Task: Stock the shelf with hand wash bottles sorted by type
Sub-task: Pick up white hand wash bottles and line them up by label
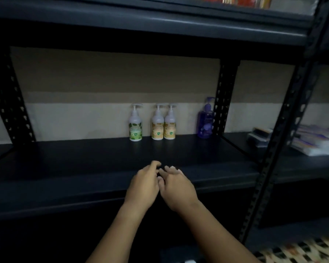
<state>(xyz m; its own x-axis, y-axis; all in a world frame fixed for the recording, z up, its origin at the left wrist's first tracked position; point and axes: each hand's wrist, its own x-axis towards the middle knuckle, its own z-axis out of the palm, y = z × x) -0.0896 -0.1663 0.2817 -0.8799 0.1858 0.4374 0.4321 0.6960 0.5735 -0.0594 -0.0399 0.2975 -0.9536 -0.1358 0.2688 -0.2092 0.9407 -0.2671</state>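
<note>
Several hand wash pump bottles stand upright at the back of the dark shelf (pixel 84 164). A white bottle with a green label (pixel 135 123) is leftmost. Two white bottles with yellow labels (pixel 157 122) (pixel 169 122) stand touching each other just right of it. A purple bottle (pixel 205 118) stands apart at the right, beside the rear upright. My left hand (pixel 143 184) and my right hand (pixel 176 187) hover side by side over the shelf's front edge, well short of the bottles. Both hold nothing, with fingers loosely curled and apart.
Black slotted uprights (pixel 279 130) frame the bay, and a shelf board (pixel 160 21) runs overhead. The neighbouring bay on the right holds flat boxed packs (pixel 311 143). Colourful goods (pixel 245 0) sit on the top shelf. A patterned floor (pixel 302 251) shows at bottom right.
</note>
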